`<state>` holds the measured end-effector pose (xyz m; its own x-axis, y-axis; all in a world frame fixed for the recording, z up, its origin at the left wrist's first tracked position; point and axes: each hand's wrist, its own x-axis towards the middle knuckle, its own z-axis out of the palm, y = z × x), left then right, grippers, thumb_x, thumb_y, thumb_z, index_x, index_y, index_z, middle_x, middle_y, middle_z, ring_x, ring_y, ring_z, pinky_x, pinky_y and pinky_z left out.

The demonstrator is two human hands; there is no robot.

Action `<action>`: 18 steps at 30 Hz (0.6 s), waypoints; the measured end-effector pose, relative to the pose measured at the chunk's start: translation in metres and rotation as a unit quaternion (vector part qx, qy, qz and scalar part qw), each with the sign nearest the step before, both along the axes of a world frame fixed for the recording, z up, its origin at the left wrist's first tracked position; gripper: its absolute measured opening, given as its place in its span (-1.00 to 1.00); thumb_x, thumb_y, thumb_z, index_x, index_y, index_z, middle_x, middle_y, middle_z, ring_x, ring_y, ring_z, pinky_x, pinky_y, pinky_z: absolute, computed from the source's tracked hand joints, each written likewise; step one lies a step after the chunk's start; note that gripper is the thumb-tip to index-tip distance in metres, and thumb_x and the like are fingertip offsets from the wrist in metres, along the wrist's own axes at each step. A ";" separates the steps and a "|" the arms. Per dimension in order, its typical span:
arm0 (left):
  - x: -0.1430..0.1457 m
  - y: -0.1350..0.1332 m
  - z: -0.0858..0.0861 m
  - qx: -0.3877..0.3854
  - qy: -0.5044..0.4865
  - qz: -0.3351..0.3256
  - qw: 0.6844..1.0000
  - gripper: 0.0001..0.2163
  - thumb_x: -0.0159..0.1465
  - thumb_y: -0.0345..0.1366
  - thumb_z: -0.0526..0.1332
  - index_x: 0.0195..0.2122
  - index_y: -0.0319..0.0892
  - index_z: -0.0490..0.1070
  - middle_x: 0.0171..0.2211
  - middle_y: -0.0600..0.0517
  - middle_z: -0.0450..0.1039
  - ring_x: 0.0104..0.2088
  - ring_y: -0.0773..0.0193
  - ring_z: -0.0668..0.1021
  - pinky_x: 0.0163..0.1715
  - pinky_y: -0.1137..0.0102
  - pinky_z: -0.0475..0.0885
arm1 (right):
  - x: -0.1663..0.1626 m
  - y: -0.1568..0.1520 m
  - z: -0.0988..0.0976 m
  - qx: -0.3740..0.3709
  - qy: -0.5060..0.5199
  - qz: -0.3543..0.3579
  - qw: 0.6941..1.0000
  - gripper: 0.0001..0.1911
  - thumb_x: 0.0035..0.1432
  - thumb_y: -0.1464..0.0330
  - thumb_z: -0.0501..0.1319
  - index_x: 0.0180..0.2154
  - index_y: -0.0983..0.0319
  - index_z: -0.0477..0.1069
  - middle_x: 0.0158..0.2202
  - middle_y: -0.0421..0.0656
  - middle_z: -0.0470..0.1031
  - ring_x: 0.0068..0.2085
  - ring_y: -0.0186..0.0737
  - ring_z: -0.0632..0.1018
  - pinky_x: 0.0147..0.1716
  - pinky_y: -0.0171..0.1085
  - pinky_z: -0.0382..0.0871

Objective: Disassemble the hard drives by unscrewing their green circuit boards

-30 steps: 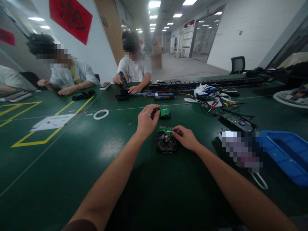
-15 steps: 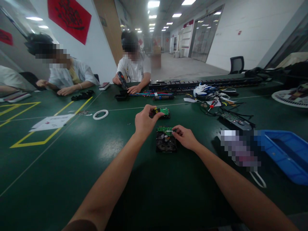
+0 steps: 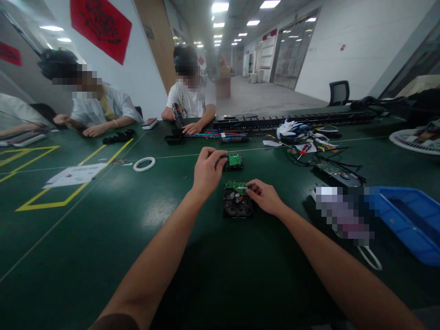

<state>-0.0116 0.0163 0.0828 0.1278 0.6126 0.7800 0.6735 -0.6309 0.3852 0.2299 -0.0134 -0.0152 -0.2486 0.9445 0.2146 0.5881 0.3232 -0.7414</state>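
Two hard drives lie on the green table. The larger hard drive [image 3: 238,205], nearer me, has a dark metal body and a green circuit board along its far edge. My right hand [image 3: 263,196] is closed at its right side, pinching a slim pale-shafted tool [image 3: 242,187] over that board; its kind is too small to tell. Beyond it sits a smaller hard drive [image 3: 235,161] with a green board facing up. My left hand [image 3: 209,169] is at this drive's left edge, thumb and fingers curved but apart. Whether the fingertips touch the drive I cannot tell.
A blue bin [image 3: 405,220] and another circuit-board unit [image 3: 338,173] are at right, with cables, gloves [image 3: 292,129] and a red screwdriver [image 3: 304,150] behind. A white ring [image 3: 144,164] and paper [image 3: 75,174] lie left. Across the table, a person holds a power drill [image 3: 178,114].
My left fingers have drawn back left and parted, uncovering more of the smaller drive's board. Yellow-and-black detail by those fingers no longer shows. My right hand stays in place.
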 end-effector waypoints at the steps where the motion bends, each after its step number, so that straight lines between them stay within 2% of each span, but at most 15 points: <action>1: -0.001 0.000 0.001 0.002 0.003 -0.002 1.000 -0.81 0.34 -0.38 0.25 -0.04 -0.08 0.53 -0.14 -0.03 0.46 -0.14 0.22 0.54 -0.11 0.29 0.52 | 0.000 0.000 0.000 0.002 0.000 -0.001 1.000 -0.74 0.31 0.15 0.19 -0.05 0.11 0.44 -0.36 -0.22 0.49 -0.40 -0.27 0.47 -0.41 -0.26 0.30; 5: -0.003 0.001 0.001 -0.007 0.011 -0.031 0.999 -0.78 0.37 -0.43 0.20 -0.01 -0.08 0.50 -0.07 -0.01 0.54 -0.07 0.22 0.58 0.00 0.27 0.51 | 0.000 0.000 -0.001 0.002 -0.002 -0.001 1.000 -0.74 0.32 0.15 0.19 -0.05 0.12 0.44 -0.36 -0.23 0.49 -0.40 -0.27 0.47 -0.41 -0.26 0.30; 10: 0.002 0.002 -0.006 -0.036 -0.030 -0.030 0.998 -0.78 0.29 -0.30 0.34 -0.05 -0.12 0.45 -0.09 -0.02 0.59 -0.13 0.20 0.63 -0.05 0.25 0.55 | -0.001 -0.001 0.000 -0.005 -0.005 -0.005 1.000 -0.73 0.32 0.16 0.18 -0.03 0.12 0.44 -0.35 -0.23 0.49 -0.41 -0.27 0.46 -0.43 -0.26 0.30; 14: 0.009 0.000 -0.011 -0.038 -0.092 -0.058 0.993 -0.74 0.24 -0.24 0.40 -0.11 -0.12 0.41 0.00 -0.04 0.54 -0.04 0.19 0.62 -0.04 0.26 0.56 | -0.001 -0.002 0.003 0.000 -0.012 -0.006 1.000 -0.73 0.32 0.16 0.18 -0.03 0.13 0.44 -0.36 -0.22 0.49 -0.40 -0.26 0.47 -0.41 -0.25 0.32; 18: 0.014 -0.001 -0.015 -0.056 -0.144 -0.080 0.985 -0.75 0.24 -0.27 0.39 -0.17 -0.14 0.35 0.03 -0.07 0.49 -0.07 0.22 0.64 -0.08 0.29 0.58 | -0.001 -0.002 0.005 0.000 -0.016 -0.004 1.000 -0.72 0.32 0.15 0.18 -0.03 0.14 0.44 -0.36 -0.21 0.50 -0.39 -0.25 0.48 -0.40 -0.25 0.32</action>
<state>0.0027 0.0149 0.0674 0.0140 0.6860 0.7274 0.4215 -0.6638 0.6178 0.2288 -0.0157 -0.0097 -0.2472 0.9469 0.2058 0.6144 0.3174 -0.7224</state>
